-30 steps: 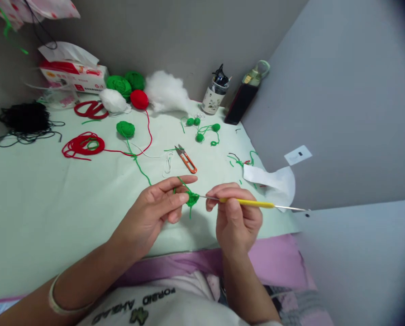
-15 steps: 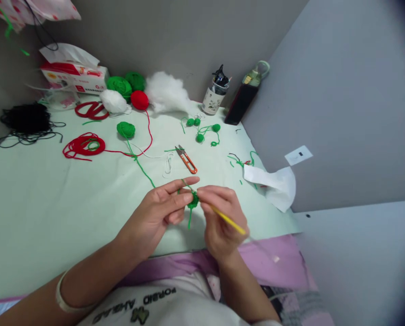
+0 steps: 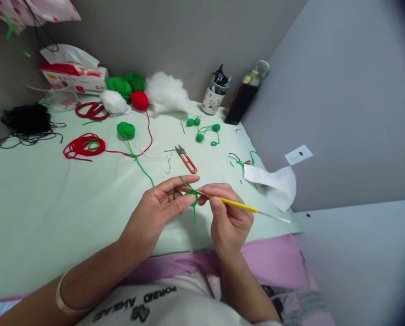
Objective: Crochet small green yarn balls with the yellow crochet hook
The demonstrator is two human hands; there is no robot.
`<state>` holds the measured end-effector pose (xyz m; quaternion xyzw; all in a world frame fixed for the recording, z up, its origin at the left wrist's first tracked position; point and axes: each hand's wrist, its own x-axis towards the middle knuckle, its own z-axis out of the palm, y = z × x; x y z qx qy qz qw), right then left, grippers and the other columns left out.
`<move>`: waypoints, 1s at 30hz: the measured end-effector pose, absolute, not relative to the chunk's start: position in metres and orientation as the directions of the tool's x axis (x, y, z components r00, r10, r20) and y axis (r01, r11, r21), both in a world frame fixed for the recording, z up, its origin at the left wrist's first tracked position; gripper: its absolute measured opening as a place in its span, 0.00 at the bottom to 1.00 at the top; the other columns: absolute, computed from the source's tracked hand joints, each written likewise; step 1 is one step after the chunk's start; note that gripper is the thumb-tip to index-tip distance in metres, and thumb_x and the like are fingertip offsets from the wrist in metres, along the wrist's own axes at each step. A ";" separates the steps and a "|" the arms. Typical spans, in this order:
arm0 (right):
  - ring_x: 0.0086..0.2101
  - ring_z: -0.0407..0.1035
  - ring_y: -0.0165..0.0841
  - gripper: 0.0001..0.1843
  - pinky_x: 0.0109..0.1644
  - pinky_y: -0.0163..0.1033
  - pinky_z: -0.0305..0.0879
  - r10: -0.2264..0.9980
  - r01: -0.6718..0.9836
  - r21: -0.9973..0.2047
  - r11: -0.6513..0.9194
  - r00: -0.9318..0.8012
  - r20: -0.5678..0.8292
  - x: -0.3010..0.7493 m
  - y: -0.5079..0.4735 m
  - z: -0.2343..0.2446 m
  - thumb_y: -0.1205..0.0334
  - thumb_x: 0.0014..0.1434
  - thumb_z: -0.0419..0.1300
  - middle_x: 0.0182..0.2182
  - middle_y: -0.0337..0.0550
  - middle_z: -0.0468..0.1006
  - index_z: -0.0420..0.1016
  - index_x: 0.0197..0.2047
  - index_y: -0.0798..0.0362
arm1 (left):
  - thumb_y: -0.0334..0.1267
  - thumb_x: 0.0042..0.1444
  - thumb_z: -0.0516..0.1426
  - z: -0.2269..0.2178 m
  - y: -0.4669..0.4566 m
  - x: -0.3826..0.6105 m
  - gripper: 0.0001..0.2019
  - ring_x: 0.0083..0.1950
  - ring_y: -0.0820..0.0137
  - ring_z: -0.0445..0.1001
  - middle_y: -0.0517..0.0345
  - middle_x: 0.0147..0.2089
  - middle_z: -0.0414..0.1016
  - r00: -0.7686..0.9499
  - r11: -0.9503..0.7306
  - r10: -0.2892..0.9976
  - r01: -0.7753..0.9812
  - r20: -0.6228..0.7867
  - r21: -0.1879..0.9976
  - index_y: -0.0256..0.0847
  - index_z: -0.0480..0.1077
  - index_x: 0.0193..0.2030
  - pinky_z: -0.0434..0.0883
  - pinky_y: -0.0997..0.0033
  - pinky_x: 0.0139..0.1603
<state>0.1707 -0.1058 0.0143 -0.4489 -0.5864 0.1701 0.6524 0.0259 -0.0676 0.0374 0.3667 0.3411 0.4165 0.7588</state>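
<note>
My left hand [image 3: 161, 208] pinches a small green crochet piece [image 3: 192, 198] between thumb and fingers, with green yarn running over its forefinger. That yarn leads back across the table to a small green yarn ball [image 3: 125, 129]. My right hand [image 3: 227, 217] grips a yellow-handled crochet hook [image 3: 239, 206], its metal tip pushed into the green piece and its tail pointing right. Both hands hover just above the near edge of the pale green table [image 3: 53, 199].
Orange thread snips [image 3: 187, 160] lie beyond my hands. Red yarn coils [image 3: 84, 145], green and red yarn balls [image 3: 139, 99], white stuffing [image 3: 166, 93], a tissue box [image 3: 73, 74], black cord [image 3: 26, 118], a pen cup [image 3: 216, 96], a dark bottle [image 3: 240, 100] and white paper [image 3: 273, 181] surround them.
My right hand swung the hook from level down to a steep tilt, then back towards level, working its tip in the green piece. My left hand kept its pinch and barely moved.
</note>
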 end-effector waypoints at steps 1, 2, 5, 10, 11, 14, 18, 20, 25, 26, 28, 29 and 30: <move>0.37 0.77 0.33 0.14 0.39 0.41 0.77 0.718 0.401 -0.730 0.553 0.214 0.662 0.171 -0.108 0.013 0.70 0.68 0.61 0.40 0.43 0.82 0.83 0.50 0.44 | 0.37 0.54 0.71 0.037 -0.067 0.026 0.15 0.33 0.77 0.65 0.62 0.35 0.73 0.421 0.403 0.878 -0.393 -0.228 0.827 0.49 0.84 0.49 0.65 0.78 0.35; 0.40 0.78 0.34 0.16 0.41 0.41 0.77 0.682 0.505 -0.654 0.564 0.162 0.713 0.171 -0.110 0.011 0.72 0.66 0.62 0.42 0.44 0.82 0.83 0.52 0.45 | 0.37 0.54 0.71 0.037 -0.067 0.027 0.16 0.31 0.78 0.62 0.63 0.34 0.71 0.430 0.430 0.868 -0.404 -0.248 0.807 0.49 0.84 0.50 0.63 0.79 0.32; 0.45 0.78 0.37 0.19 0.45 0.43 0.78 0.607 0.678 -0.466 0.568 0.037 0.794 0.173 -0.112 0.008 0.74 0.65 0.63 0.47 0.47 0.82 0.82 0.54 0.45 | 0.37 0.55 0.71 0.035 -0.064 0.026 0.16 0.26 0.81 0.55 0.65 0.29 0.66 0.523 0.561 0.794 -0.436 -0.309 0.703 0.45 0.83 0.51 0.58 0.81 0.27; 0.31 0.76 0.33 0.10 0.33 0.41 0.76 0.710 0.304 -0.786 0.537 0.340 0.617 0.179 -0.102 0.014 0.67 0.69 0.60 0.34 0.42 0.82 0.83 0.44 0.47 | 0.37 0.54 0.71 0.031 -0.059 0.022 0.13 0.29 0.80 0.61 0.60 0.37 0.72 0.542 0.594 0.771 -0.421 -0.335 0.685 0.41 0.85 0.47 0.65 0.80 0.33; 0.28 0.75 0.32 0.09 0.30 0.39 0.74 0.752 0.180 -0.839 0.514 0.376 0.542 0.180 -0.100 0.016 0.65 0.69 0.59 0.32 0.41 0.81 0.83 0.42 0.48 | 0.38 0.55 0.71 0.031 -0.059 0.022 0.12 0.32 0.79 0.64 0.60 0.37 0.73 0.518 0.567 0.789 -0.408 -0.330 0.716 0.42 0.85 0.47 0.66 0.80 0.36; 0.26 0.74 0.30 0.10 0.28 0.37 0.73 0.830 0.024 -0.885 0.464 0.338 0.444 0.179 -0.098 0.016 0.62 0.70 0.59 0.31 0.41 0.80 0.82 0.41 0.49 | 0.37 0.55 0.70 0.030 -0.062 0.024 0.15 0.38 0.75 0.69 0.62 0.35 0.73 0.430 0.441 0.862 -0.379 -0.266 0.814 0.46 0.83 0.51 0.68 0.77 0.43; 0.40 0.78 0.35 0.13 0.40 0.42 0.78 0.695 0.498 -0.684 0.534 0.202 0.690 0.171 -0.105 0.006 0.69 0.67 0.62 0.42 0.45 0.82 0.83 0.50 0.44 | 0.34 0.53 0.71 0.030 -0.068 0.030 0.26 0.41 0.70 0.73 0.63 0.34 0.76 0.379 0.342 0.906 -0.398 -0.187 0.851 0.47 0.78 0.60 0.70 0.71 0.48; 0.44 0.78 0.37 0.18 0.44 0.43 0.78 0.598 0.647 -0.521 0.556 0.123 0.792 0.170 -0.107 0.002 0.72 0.65 0.63 0.46 0.47 0.82 0.82 0.54 0.43 | 0.35 0.53 0.71 0.031 -0.069 0.030 0.27 0.41 0.69 0.74 0.61 0.35 0.77 0.442 0.434 0.865 -0.421 -0.238 0.796 0.43 0.78 0.61 0.71 0.70 0.48; 0.31 0.75 0.33 0.11 0.34 0.40 0.74 0.687 0.291 -0.785 0.547 0.380 0.619 0.179 -0.103 0.011 0.67 0.70 0.58 0.35 0.43 0.81 0.83 0.45 0.47 | 0.38 0.56 0.69 0.031 -0.062 0.025 0.14 0.37 0.74 0.72 0.58 0.36 0.77 0.529 0.588 0.782 -0.447 -0.331 0.674 0.39 0.84 0.49 0.71 0.74 0.44; 0.28 0.73 0.31 0.11 0.31 0.39 0.73 0.730 0.171 -0.831 0.530 0.407 0.549 0.180 -0.102 0.013 0.65 0.70 0.58 0.33 0.42 0.81 0.83 0.42 0.48 | 0.37 0.57 0.69 0.031 -0.061 0.025 0.13 0.37 0.74 0.72 0.58 0.36 0.77 0.504 0.559 0.802 -0.447 -0.320 0.698 0.40 0.84 0.48 0.70 0.75 0.43; 0.27 0.73 0.30 0.10 0.29 0.38 0.72 0.799 0.029 -0.871 0.491 0.383 0.463 0.180 -0.100 0.017 0.61 0.70 0.59 0.32 0.42 0.80 0.82 0.40 0.49 | 0.37 0.55 0.70 0.031 -0.062 0.025 0.13 0.37 0.74 0.72 0.60 0.34 0.76 0.463 0.493 0.839 -0.427 -0.285 0.758 0.43 0.84 0.48 0.69 0.75 0.42; 0.29 0.74 0.32 0.10 0.30 0.39 0.73 0.814 0.024 -0.877 0.481 0.358 0.456 0.179 -0.100 0.017 0.60 0.69 0.60 0.33 0.43 0.81 0.82 0.40 0.50 | 0.36 0.54 0.70 0.030 -0.063 0.026 0.14 0.37 0.73 0.72 0.61 0.34 0.76 0.452 0.463 0.852 -0.416 -0.264 0.782 0.44 0.84 0.49 0.69 0.75 0.42; 0.31 0.76 0.33 0.09 0.32 0.40 0.75 0.818 0.057 -0.876 0.478 0.336 0.468 0.177 -0.100 0.017 0.59 0.69 0.61 0.34 0.44 0.82 0.82 0.40 0.50 | 0.35 0.53 0.71 0.030 -0.064 0.027 0.15 0.38 0.72 0.72 0.60 0.34 0.77 0.447 0.439 0.860 -0.407 -0.244 0.801 0.45 0.84 0.49 0.70 0.73 0.44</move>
